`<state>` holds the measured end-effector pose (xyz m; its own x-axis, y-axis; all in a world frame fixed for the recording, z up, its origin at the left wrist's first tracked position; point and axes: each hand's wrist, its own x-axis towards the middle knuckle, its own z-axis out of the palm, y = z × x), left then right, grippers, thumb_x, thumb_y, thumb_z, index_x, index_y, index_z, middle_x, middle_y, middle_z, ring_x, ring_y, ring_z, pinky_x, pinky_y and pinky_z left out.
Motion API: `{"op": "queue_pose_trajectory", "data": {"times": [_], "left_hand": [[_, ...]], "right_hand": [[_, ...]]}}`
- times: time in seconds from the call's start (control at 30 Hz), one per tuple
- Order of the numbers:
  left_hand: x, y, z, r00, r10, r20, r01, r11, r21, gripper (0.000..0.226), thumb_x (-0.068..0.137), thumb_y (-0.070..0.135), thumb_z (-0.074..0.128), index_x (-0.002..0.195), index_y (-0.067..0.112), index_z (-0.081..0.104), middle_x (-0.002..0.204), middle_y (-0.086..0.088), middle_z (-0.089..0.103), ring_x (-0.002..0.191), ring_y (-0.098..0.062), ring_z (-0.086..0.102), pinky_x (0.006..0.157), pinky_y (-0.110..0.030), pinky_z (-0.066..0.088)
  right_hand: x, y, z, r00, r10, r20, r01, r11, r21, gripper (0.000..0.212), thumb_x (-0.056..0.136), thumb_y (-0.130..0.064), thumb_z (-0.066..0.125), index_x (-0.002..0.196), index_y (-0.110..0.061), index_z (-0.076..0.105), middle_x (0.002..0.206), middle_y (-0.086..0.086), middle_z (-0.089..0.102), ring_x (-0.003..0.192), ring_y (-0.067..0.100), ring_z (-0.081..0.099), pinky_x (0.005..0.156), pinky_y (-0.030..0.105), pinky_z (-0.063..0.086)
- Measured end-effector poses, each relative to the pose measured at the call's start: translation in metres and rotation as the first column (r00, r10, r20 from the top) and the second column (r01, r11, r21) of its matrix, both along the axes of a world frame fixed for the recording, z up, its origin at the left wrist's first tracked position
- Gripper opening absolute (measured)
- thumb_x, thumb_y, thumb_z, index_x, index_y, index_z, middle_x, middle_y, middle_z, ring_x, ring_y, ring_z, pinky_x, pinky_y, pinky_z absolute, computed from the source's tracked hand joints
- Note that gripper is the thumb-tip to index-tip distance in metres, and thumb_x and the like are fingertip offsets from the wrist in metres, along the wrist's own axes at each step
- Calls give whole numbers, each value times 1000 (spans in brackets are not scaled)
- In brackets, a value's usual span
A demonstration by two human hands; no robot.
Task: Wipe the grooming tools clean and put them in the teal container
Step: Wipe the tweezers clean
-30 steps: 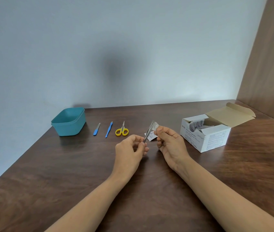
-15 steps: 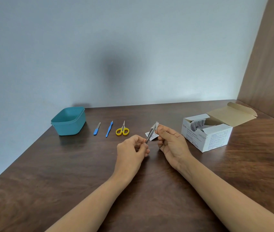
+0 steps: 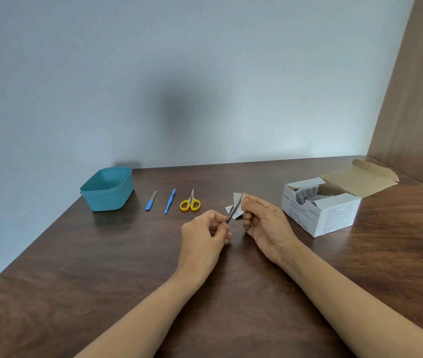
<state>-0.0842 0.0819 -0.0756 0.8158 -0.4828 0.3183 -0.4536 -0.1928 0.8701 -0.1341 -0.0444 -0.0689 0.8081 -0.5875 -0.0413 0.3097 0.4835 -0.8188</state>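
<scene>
My left hand (image 3: 205,233) pinches the lower end of thin metal tweezers (image 3: 234,210) that slant up to the right. My right hand (image 3: 264,223) pinches a small white wipe (image 3: 238,198) around the tweezers' upper tip. On the table to the left lie yellow-handled scissors (image 3: 190,202), a blue-handled cuticle tool (image 3: 170,201) and a short blue-handled nail file (image 3: 150,201). The teal container (image 3: 107,188) stands open at the far left.
An open white box of alcohol swabs (image 3: 321,210) sits to the right, its flap folded back. A torn white wrapper (image 3: 231,210) lies on the brown table (image 3: 101,267) behind my hands. A wooden panel (image 3: 417,99) rises at right; a wall is behind.
The wipe in my right hand has slid up the tweezers to the tip. My hands have stayed over the same spot on the table.
</scene>
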Motion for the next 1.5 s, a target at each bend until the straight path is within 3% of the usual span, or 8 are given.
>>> {"op": "queue_pose_trajectory", "data": {"times": [0.43, 0.57, 0.7, 0.87, 1.03, 1.23, 1.5], "left_hand": [[-2, -1, -1, 999, -28, 28, 27, 999, 25, 14, 90, 7, 59, 86, 18, 67, 71, 3, 71, 65, -5, 70, 72, -22, 59], [-3, -1, -2, 998, -29, 50, 28, 999, 20, 17, 89, 6, 58, 83, 20, 67, 70, 2, 71, 65, -6, 69, 72, -25, 59], [-2, -1, -2, 999, -20, 48, 19, 1000, 17, 19, 89, 6, 58, 82, 21, 66, 69, 1, 71, 64, -7, 69, 72, -27, 58], [-1, -2, -1, 999, -18, 38, 17, 1000, 23, 19, 89, 6, 58, 80, 21, 66, 69, 1, 71, 63, -7, 68, 71, -26, 58], [-2, -1, 0, 998, -17, 54, 15, 999, 43, 21, 90, 7, 59, 80, 25, 65, 68, 4, 71, 63, -3, 68, 71, -25, 58], [-2, -2, 0, 998, -14, 58, 11, 999, 47, 18, 90, 7, 59, 82, 22, 66, 69, 3, 71, 64, -3, 68, 71, -25, 57], [-1, -2, -1, 1000, -6, 30, 5, 999, 38, 21, 90, 8, 60, 79, 26, 64, 68, 4, 71, 64, -4, 68, 71, -25, 58]], "right_hand": [[2, -4, -3, 998, -51, 28, 48, 995, 91, 3, 80, -10, 69, 81, -13, 68, 61, -8, 62, 56, 3, 39, 50, 14, 36], [4, -5, -4, 997, -58, 42, 52, 990, 128, 20, 68, -19, 72, 85, -10, 66, 62, -7, 60, 57, 3, 40, 48, 13, 36], [5, -7, -5, 997, -62, 50, 53, 987, 152, 5, 79, -11, 68, 84, -12, 68, 65, -3, 57, 52, 3, 45, 47, 13, 38], [6, -8, -4, 997, -51, 57, 42, 989, 141, 10, 79, -4, 66, 85, -12, 67, 62, -6, 61, 49, 1, 46, 47, 13, 36], [6, -7, -4, 999, -16, 46, 10, 993, 119, 14, 72, -9, 70, 85, -9, 65, 60, -7, 63, 50, 1, 45, 49, 13, 36], [7, -6, -3, 999, -28, 39, 23, 992, 124, 3, 78, -13, 68, 79, -10, 67, 62, -6, 63, 50, 2, 45, 48, 12, 37], [6, -8, -3, 999, -6, 33, 2, 990, 140, 6, 83, -7, 62, 83, -8, 68, 64, -2, 63, 52, 3, 46, 48, 13, 39]]}}
